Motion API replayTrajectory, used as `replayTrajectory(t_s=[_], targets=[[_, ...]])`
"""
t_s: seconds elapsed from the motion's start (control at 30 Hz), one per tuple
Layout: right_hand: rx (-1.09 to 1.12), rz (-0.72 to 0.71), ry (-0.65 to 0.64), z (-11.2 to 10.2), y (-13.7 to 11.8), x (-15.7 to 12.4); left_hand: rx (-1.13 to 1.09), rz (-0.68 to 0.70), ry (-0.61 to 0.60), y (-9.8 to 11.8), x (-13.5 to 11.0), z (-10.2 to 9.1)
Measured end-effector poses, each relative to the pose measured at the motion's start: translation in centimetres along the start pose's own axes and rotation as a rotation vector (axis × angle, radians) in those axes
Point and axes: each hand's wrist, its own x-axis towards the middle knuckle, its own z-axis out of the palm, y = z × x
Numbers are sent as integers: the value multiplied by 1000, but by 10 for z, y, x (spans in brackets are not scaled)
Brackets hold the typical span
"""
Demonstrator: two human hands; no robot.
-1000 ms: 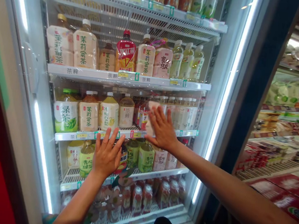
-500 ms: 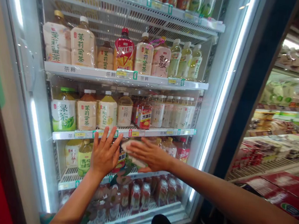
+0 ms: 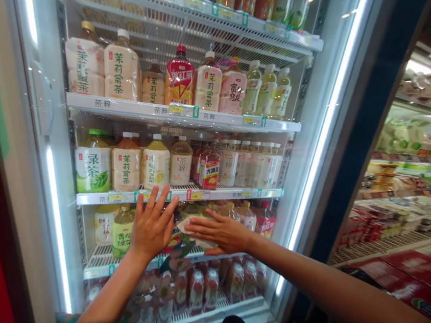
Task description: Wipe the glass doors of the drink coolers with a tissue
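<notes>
Head view: a lit drinks cooler is seen through its closed glass door [image 3: 317, 90], with both forearms raised to the pane.
Left hand [image 3: 151, 229]: laid flat on the glass, fingers spread and pointing up; nothing is grasped.
Right hand [image 3: 221, 232]: laid flat with the fingers stretched out toward the left; it is not clenched.
Cloth [image 3: 187, 225]: a small pale piece, pinned under the right palm and fingers against the pane; one corner shows past the fingertips. No closed grasp around it is seen.
Position of cloth: at the height of the third shelf from the top, just beside the left hand, with a narrow gap between the two hands.
Upper shelf [image 3: 129, 106]: large tea bottles are lined up, among them a red-labelled bottle [image 3: 179, 78].
Middle shelf [image 3: 235, 190]: a green-labelled bottle [image 3: 94, 164] stands at the left, a small red bottle [image 3: 209, 170] near the middle, and slim pale bottles are ranged to the right.
Lower shelves: green and pink bottles are partly hidden behind the hands; their labels cannot be read.
Right margin: an open chiller [image 3: 403, 243] with packaged goods is seen, well apart from the hands.
</notes>
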Motion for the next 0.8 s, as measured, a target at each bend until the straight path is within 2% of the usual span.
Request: replayTrajectory(t_s=[0.03, 0.13, 0.17, 0.2, 0.3, 0.33, 0.37, 0.43, 0.5, 0.53, 0.57, 0.6, 0.63, 0.7, 0.73, 0.8], targets=[[-2, 103, 10, -2, 7, -4, 0, 0, 1, 0, 0, 0], [-44, 536, 102, -8, 28, -7, -2, -3, 1, 0, 0, 1], [-58, 577, 124, -8, 28, -7, -3, -5, 0, 0, 0, 1], [-61, 533, 126, -8, 25, -7, -3, -5, 0, 0, 0, 1], [-16, 116, 55, -3, 5, -13, -2, -3, 4, 0, 0, 0], [-4, 47, 40, -2, 1, -16, -2, -3, 5, 0, 0, 0], [-2, 63, 45, -2, 2, -20, -1, -3, 6, 0, 0, 0], [-23, 270, 98, -3, 12, -25, -2, -4, 6, 0, 0, 0], [-62, 586, 182, -4, 23, -26, -3, -2, 9, 0, 1, 0], [-76, 700, 222, -4, 25, -25, -4, -1, 10, 0, 1, 0], [-81, 752, 246, -4, 23, -22, -4, 1, 11, 0, 1, -1], [-75, 745, 252, -3, 17, -20, -4, 1, 12, 0, 1, -1], [-57, 668, 235, -1, 9, -18, -4, 0, 12, 0, 1, -1], [-18, 400, 166, 1, -6, -16, -3, -4, 9, 0, 1, -1], [-15, 319, 140, 0, -9, -16, -3, -5, 8, 0, 1, -1], [-42, 344, 140, -2, -3, -18, -5, -3, 8, 0, 1, -1]])
